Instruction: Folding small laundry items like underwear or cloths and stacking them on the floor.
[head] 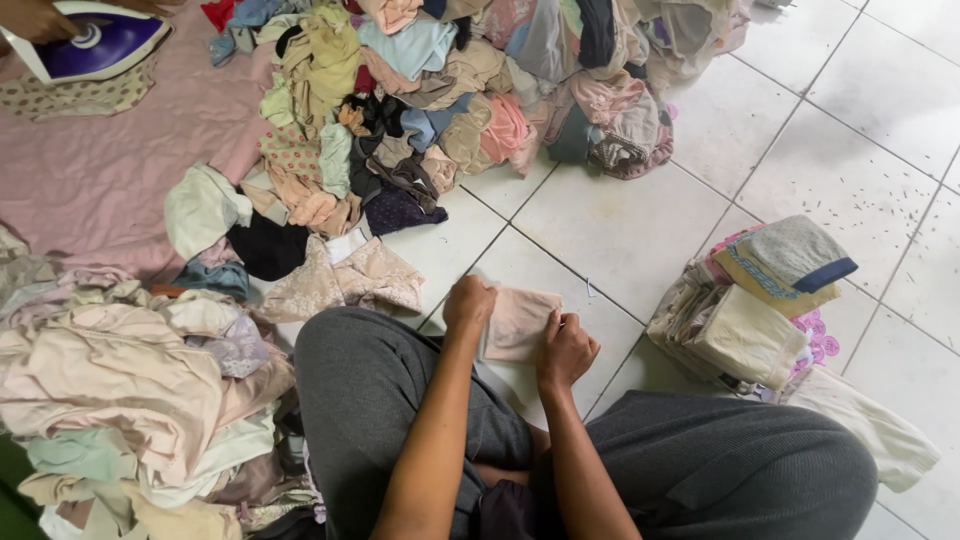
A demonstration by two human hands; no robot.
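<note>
I sit cross-legged on a white tiled floor in grey trousers. A small pale pink cloth (517,322) lies flat on the tiles just in front of my knees. My left hand (468,305) presses down on its left edge with curled fingers. My right hand (566,350) pinches its right edge. Both hands are touching the cloth.
A big heap of mixed loose clothes (440,90) fills the top centre. Crumpled pale garments (120,390) lie at my left. A folded stack (760,310) stands at my right. Another person's hand (35,18) holds a purple and white iron (95,45) on a pink sheet (90,180).
</note>
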